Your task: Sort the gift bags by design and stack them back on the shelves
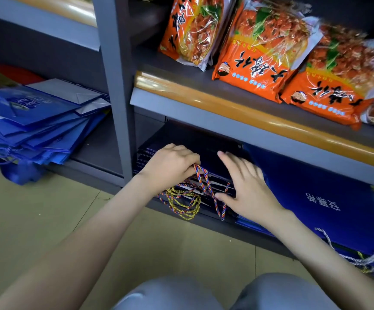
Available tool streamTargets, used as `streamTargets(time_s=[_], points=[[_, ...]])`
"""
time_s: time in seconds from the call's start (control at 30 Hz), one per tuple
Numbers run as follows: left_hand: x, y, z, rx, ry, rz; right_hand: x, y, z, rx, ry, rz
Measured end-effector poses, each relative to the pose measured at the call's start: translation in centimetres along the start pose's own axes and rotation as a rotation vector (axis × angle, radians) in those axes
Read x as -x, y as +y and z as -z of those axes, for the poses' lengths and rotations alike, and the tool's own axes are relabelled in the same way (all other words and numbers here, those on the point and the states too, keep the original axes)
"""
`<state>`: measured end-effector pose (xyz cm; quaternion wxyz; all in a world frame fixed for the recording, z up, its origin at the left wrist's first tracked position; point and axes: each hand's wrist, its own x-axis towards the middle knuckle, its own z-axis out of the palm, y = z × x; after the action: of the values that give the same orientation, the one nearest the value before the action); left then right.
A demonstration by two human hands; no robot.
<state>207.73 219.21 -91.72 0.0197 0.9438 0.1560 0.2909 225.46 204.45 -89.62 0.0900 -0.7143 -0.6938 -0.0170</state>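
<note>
A stack of dark navy gift bags (188, 139) lies flat on the bottom shelf, its cords hanging over the front edge. My left hand (170, 164) curls round the red-and-blue twisted cord handles (206, 182) of the top bags. My right hand (246, 186) rests flat with straight fingers on the stack's right side. Yellow twisted cords (181, 202) dangle below. To the right lies a stack of bright blue gift bags (316, 193) with white characters and white-blue cords (347, 253). Another pile of blue gift bags (36, 126) sits on the left bay's bottom shelf.
The grey shelf upright (116, 86) divides the two bays. Orange snack packets (260, 50) lie on the shelf above, behind an amber price rail (248, 113). Beige floor tiles (47, 220) spread below, and my knees (204, 294) are at the bottom.
</note>
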Motion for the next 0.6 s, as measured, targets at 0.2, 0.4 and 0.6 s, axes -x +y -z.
streamTargets(time_s=[0.2, 0.4, 0.6], points=[[1.7, 1.0, 2.1, 0.603, -0.094, 0.361, 0.2, 1.9, -2.0, 0.031, -0.031, 0.117], [0.7, 1.1, 3.0, 1.027, -0.141, 0.712, 1.9, 1.9, -2.5, -0.104, -0.045, 0.4], [0.2, 0.2, 3.2, 1.455, -0.035, 0.791, 1.5, 1.4, -3.7, -0.183, 0.16, 0.312]])
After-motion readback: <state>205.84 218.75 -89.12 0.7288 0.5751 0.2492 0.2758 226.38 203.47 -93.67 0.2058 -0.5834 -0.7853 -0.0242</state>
